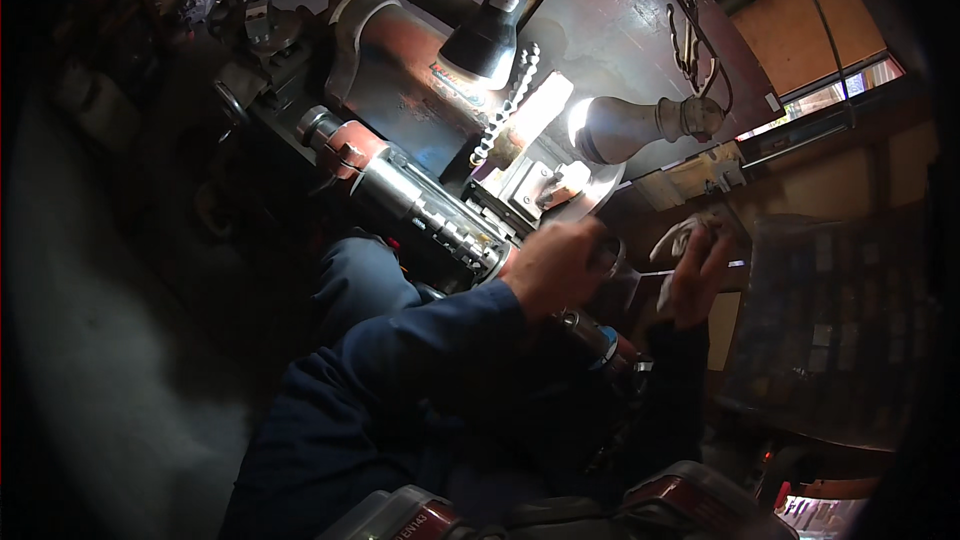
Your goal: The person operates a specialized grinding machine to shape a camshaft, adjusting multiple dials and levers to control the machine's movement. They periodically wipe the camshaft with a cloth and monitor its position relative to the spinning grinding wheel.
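Note:
My left hand [562, 265] is closed at the front of a metal machine, beside a pale round disc [598, 192]. Its fingers curl away from view, and motion blurs a dark rounded shape at their tips, so what they hold cannot be made out. To the right, my right hand [700, 275] is raised with a crumpled whitish rag [680, 234] in its fingers. Left of my left hand runs the machine's shiny cylinder [390, 188], with a stepped metal shaft [450, 230] along it. A bright metal block [530, 185] sits just beyond the left hand.
Two lit lamps, a black one [482, 45] and a greyish one [640, 130], hang close over the machine. A segmented hose [505, 105] rises between them. Behind stands a worn reddish housing [410, 65]. A plastic-covered rack [835, 330] is on the right.

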A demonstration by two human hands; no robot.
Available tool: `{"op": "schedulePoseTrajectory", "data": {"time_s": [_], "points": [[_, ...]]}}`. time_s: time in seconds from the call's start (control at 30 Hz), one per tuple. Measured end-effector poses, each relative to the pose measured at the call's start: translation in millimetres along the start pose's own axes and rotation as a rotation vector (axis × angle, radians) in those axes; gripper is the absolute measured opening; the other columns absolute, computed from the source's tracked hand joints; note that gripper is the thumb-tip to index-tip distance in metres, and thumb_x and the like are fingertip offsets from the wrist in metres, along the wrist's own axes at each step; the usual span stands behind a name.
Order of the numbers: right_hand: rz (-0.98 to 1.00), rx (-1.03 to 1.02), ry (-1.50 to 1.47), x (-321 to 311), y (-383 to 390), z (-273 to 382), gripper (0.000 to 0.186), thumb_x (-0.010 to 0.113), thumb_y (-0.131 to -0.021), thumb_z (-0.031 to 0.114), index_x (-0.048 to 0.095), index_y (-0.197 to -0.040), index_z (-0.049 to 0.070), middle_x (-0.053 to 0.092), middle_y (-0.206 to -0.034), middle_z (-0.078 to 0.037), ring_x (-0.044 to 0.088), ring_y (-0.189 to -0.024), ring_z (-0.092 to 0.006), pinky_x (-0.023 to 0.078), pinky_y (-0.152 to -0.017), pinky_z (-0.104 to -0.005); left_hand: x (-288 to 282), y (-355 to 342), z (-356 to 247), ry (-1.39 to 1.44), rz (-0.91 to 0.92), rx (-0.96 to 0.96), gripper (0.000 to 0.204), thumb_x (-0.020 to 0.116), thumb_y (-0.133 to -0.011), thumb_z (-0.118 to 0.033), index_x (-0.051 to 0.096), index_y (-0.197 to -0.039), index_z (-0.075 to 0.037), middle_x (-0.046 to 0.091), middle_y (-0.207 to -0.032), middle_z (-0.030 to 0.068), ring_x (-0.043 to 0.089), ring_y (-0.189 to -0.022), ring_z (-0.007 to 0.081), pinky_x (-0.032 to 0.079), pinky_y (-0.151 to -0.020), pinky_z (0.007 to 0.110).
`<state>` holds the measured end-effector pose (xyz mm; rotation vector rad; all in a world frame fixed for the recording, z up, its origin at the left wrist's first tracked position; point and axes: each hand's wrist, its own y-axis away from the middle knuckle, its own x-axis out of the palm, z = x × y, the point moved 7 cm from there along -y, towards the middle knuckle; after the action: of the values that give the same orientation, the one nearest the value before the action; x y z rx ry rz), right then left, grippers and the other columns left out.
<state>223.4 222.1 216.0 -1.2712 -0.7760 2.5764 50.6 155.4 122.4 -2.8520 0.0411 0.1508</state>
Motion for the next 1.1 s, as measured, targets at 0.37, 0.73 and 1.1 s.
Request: {"op": "schedulePoseTrajectory", "data": {"time_s": [0.37, 0.73, 1.1], "points": [[0.600, -1.251, 0.125, 124, 8, 84, 0.018, 0.061, -0.070, 0.016, 0.062, -0.087, 0.008, 0.064, -0.092, -0.005, 0.055, -0.101, -0.0277, 0.039, -0.094, -0.0475, -24, -23, 56, -0.531, -0.172, -0.251, 0.013, 0.066, -0.075, -0.014, 0.066, -0.080, -0.002, 0.066, -0.082, 0.0197, 0.067, -0.080, 0.0354, 0.053, -0.072, 0.043], [0.772, -0.931, 0.056, 192, -54, 8, 0.015, 0.055, -0.081, 0.013, 0.063, -0.072, 0.004, 0.066, -0.079, -0.010, 0.062, -0.074, -0.0296, 0.047, -0.070, -0.0408, -38, -25, 43, -0.502, -0.260, -0.112, 0.024, 0.068, -0.077, -0.025, 0.065, -0.081, -0.002, 0.067, -0.082, 0.0183, 0.066, -0.079, 0.0358, 0.053, -0.071, 0.044], [0.597, -1.073, -0.150, 187, -58, -26, 0.008, 0.058, -0.072, 0.009, 0.053, -0.071, 0.003, 0.054, -0.079, -0.017, 0.052, -0.077, -0.0341, 0.044, -0.067, -0.0439, -34, -27, 28, -0.487, -0.253, -0.020, 0.021, 0.072, -0.073, -0.020, 0.068, -0.083, -0.002, 0.067, -0.081, 0.0174, 0.067, -0.080, 0.0326, 0.053, -0.071, 0.042]]}}
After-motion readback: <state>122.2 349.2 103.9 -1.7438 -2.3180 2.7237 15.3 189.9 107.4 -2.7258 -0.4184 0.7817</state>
